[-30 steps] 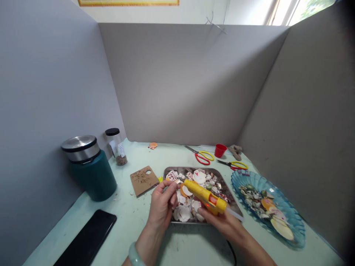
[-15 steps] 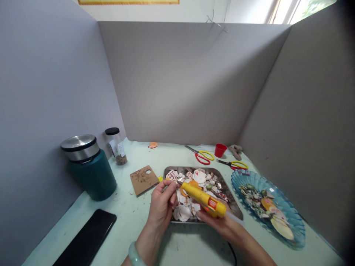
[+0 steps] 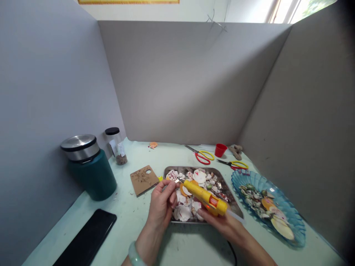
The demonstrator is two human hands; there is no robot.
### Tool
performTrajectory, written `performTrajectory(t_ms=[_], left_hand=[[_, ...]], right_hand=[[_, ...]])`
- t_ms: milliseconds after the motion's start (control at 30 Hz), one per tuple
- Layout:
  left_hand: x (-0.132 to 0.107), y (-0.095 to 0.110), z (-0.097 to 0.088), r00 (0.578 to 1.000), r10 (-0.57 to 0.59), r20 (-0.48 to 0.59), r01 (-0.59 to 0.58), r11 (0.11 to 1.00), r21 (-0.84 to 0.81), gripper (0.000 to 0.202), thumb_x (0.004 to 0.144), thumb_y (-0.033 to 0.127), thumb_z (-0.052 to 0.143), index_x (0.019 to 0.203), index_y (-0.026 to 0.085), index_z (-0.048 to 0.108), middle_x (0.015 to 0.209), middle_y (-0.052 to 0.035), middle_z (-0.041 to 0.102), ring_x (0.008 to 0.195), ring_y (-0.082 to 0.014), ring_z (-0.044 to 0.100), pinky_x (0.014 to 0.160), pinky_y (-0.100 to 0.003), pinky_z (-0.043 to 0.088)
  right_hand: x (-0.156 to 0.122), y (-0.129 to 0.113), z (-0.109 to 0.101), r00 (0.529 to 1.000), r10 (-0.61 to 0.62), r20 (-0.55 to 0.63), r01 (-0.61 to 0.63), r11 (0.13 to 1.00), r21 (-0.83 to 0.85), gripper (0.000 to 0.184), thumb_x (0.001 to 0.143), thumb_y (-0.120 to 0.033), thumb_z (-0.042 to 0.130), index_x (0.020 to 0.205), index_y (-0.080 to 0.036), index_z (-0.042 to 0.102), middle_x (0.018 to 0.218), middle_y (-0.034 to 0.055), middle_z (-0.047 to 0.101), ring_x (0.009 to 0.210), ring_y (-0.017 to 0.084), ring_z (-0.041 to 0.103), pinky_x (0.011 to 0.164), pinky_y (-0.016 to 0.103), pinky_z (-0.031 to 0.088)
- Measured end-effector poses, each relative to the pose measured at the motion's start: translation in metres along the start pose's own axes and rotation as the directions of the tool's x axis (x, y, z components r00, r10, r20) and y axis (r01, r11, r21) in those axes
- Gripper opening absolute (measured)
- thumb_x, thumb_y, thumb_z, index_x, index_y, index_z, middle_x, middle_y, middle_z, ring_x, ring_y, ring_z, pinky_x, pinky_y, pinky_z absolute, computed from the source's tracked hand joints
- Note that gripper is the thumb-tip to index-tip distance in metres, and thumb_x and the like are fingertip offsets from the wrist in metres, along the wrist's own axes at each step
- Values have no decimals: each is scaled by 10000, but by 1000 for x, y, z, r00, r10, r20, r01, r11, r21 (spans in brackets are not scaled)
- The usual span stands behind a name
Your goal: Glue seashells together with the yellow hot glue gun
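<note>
Mostly, the fingers of my right hand (image 3: 222,222) are hidden behind the yellow glue gun (image 3: 205,196), though what shows of them is wrapped around its handle. The small piece (image 3: 177,181) in my left hand (image 3: 161,205) is too tiny and too covered to make out; only a light glint shows past my thumb and forefinger, which are pinched together on it. Below and left of those fingers, the phone (image 3: 87,238) is cut off by the lower edge, as are both my forearms and the black cord (image 3: 232,252) beneath my right hand.

The tray (image 3: 235,207) lies under the fingers of both hands, its near rim running between my wrists and its left side partly covered by my left hand. Shells (image 3: 199,176) fill it beyond my fingertips. Pale table (image 3: 130,229) stretches from my left wrist to the phone, and a strip of it separates the tray from the blue plate (image 3: 299,232), right of my right fingers. The cardboard (image 3: 143,181) is near my left fingers, on their left.

The gun's nozzle points at the pinched piece, just right of my left fingertips; whether they touch, I cannot tell.
</note>
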State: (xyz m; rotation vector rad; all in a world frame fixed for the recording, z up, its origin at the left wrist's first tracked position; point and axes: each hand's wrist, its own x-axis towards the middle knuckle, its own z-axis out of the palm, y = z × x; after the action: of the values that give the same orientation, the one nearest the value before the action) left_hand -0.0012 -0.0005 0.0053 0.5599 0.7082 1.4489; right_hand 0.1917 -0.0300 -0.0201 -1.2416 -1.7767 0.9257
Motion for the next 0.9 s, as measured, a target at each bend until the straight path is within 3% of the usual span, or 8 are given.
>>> performTrajectory(t_ms=[367,633,900], left_hand=[[1,-1,0,1000,0,8,0,1000,8,305,643,298,803,727,140,555,627,22,625,347,16,328,349,-126,240],[0,-1,-1,1000,8,5,-8,1000,22,305,652,302,796,721,139,548,626,20,633,347,12,328,346,-124,246],[2,-2,0,1000,14,-2,-14,1000,17,310,647,294,800,727,138,545,627,18,636,351,12,330,349,-121,247]], right_hand=[[1,-5,-3,999,-46,8,46,996,-75,258,827,-375,640,1027,-230,715,915,39,727,807,240,653,744,320,557],[2,4,2,999,-39,12,39,998,-40,262,833,-386,622,987,-194,710,916,57,731,835,251,659,773,335,551],[0,7,2,999,-52,-1,52,997,-58,245,839,-372,620,993,-200,700,868,46,728,775,222,654,700,298,556]])
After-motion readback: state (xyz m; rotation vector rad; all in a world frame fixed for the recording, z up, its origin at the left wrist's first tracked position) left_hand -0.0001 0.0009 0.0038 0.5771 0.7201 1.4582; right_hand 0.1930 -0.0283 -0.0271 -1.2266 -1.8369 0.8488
